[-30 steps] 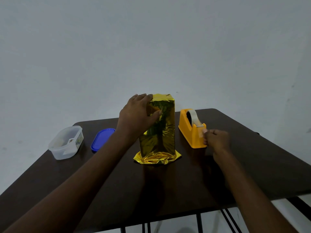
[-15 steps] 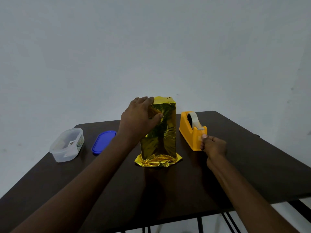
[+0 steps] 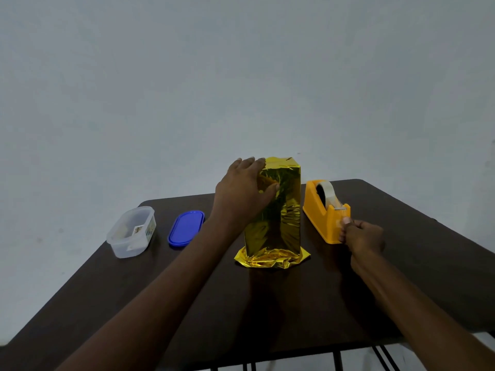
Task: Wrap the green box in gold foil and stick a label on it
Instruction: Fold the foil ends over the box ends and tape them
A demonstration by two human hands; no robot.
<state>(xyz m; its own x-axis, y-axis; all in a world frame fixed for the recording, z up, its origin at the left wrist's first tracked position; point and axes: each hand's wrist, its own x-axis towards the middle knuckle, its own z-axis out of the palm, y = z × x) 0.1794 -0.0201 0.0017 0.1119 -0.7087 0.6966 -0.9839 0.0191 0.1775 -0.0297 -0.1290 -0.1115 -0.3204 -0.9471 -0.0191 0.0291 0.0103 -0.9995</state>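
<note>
The box [image 3: 278, 210] stands upright in the middle of the dark table, covered in gold foil, with crumpled foil spread round its base. My left hand [image 3: 243, 191] grips its upper left side, fingers over the top edge and thumb on the front face. To its right stands an orange tape dispenser [image 3: 325, 210] with a roll of clear tape. My right hand [image 3: 360, 235] is at the dispenser's front end, below the cutter, pinching a strip of tape [image 3: 342, 223] between thumb and fingers.
A clear plastic container [image 3: 132, 231] with small labels inside sits at the left of the table [image 3: 267, 303]. Its blue lid [image 3: 186, 227] lies beside it. A plain grey wall is behind. The table's front edge is near the bottom of view.
My right hand has drawn the tape down and towards me from the dispenser's cutter. My left hand has kept its hold on the foil-wrapped box.
</note>
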